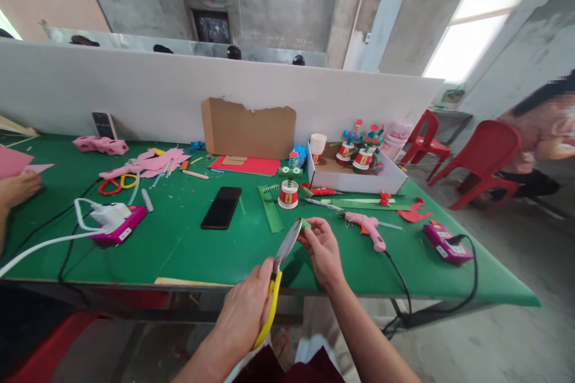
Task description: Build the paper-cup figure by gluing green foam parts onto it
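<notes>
My left hand (245, 308) is closed around yellow-handled scissors (273, 305), their blades pointing up and away over the table's front. My right hand (322, 249) pinches a small green paper piece (305, 225), rolled or folded, right at the blade tips. Whether the blades touch the paper or are parted is hard to tell. Just beyond my hands stands a paper-cup figure (288, 194) in red and white, with green coiled paper arms and a green head. A green paper strip (270, 209) lies left of it.
A pink glue gun (366, 228) and a purple power block (447, 242) lie right, with cords. A black phone (221, 207) lies left of centre. A white box (357, 176) holds similar cup figures. Another person's hand (20, 188) holds pink paper at far left.
</notes>
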`<action>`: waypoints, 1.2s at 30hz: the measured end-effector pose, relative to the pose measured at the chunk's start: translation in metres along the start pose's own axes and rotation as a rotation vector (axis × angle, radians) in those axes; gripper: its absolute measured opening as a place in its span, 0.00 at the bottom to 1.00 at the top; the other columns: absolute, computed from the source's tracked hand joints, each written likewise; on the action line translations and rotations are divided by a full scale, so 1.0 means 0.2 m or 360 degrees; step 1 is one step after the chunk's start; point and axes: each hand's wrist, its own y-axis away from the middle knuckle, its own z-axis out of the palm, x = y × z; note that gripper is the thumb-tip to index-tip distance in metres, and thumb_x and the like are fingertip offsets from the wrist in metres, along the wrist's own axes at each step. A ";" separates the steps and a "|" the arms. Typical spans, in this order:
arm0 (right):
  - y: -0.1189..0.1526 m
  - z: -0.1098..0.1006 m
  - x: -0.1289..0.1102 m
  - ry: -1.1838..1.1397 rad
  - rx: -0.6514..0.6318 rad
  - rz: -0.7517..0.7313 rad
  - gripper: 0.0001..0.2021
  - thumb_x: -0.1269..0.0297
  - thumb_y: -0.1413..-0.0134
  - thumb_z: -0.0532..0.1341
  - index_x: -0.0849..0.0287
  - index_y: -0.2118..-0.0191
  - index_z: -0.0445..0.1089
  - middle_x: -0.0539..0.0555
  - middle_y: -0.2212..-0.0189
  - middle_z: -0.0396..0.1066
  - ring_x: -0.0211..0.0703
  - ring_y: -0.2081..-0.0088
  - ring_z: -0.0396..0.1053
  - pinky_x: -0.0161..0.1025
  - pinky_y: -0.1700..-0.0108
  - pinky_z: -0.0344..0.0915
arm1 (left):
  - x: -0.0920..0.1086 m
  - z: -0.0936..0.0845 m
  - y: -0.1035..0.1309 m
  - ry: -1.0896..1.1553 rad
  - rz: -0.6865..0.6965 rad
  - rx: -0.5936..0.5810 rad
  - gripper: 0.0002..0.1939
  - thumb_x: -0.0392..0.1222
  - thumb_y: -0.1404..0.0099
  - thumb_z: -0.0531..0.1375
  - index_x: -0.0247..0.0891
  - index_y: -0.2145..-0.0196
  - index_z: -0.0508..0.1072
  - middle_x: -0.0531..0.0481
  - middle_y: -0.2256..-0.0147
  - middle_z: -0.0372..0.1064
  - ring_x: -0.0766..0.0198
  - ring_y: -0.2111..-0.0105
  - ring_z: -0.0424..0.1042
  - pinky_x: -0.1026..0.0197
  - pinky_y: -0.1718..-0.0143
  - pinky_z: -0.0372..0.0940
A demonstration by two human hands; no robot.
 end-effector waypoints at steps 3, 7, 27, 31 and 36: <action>0.00 0.00 0.01 0.0011 0.0002 -0.0009 0.15 0.57 0.59 0.72 0.54 0.65 0.69 0.47 0.67 0.69 0.37 0.64 0.69 0.36 0.61 0.72 | 0.00 0.00 0.00 0.0047 0.0004 0.0001 0.28 0.30 0.39 0.48 0.34 0.41 0.53 0.37 0.50 0.68 0.55 0.52 0.71 0.57 0.50 0.63; 0.00 0.00 0.01 0.0014 -0.0048 0.0053 0.16 0.56 0.58 0.71 0.53 0.64 0.70 0.47 0.67 0.68 0.37 0.65 0.69 0.38 0.61 0.73 | 0.00 -0.01 0.00 0.0093 0.0010 -0.0001 0.28 0.30 0.39 0.48 0.35 0.40 0.53 0.38 0.48 0.67 0.55 0.51 0.71 0.56 0.50 0.63; 0.00 0.00 0.02 0.0043 -0.0050 0.0004 0.15 0.58 0.58 0.71 0.53 0.64 0.69 0.50 0.64 0.71 0.41 0.62 0.72 0.41 0.58 0.73 | -0.02 0.00 0.00 0.0301 0.0056 0.0028 0.26 0.30 0.42 0.47 0.37 0.44 0.56 0.40 0.51 0.70 0.57 0.54 0.71 0.58 0.53 0.64; 0.00 0.01 0.01 0.0048 -0.0030 -0.0023 0.15 0.59 0.59 0.72 0.54 0.65 0.70 0.50 0.63 0.72 0.41 0.63 0.72 0.41 0.58 0.72 | -0.02 0.02 0.00 0.0368 0.0075 0.0062 0.23 0.33 0.40 0.48 0.36 0.46 0.59 0.43 0.61 0.72 0.59 0.63 0.71 0.59 0.59 0.64; 0.00 0.01 0.00 -0.0071 -0.0031 0.0023 0.16 0.58 0.58 0.71 0.54 0.64 0.69 0.49 0.66 0.74 0.39 0.66 0.72 0.38 0.60 0.71 | -0.08 0.04 0.00 0.0663 0.0154 0.0359 0.18 0.40 0.38 0.48 0.39 0.51 0.62 0.54 0.72 0.66 0.65 0.73 0.66 0.66 0.71 0.61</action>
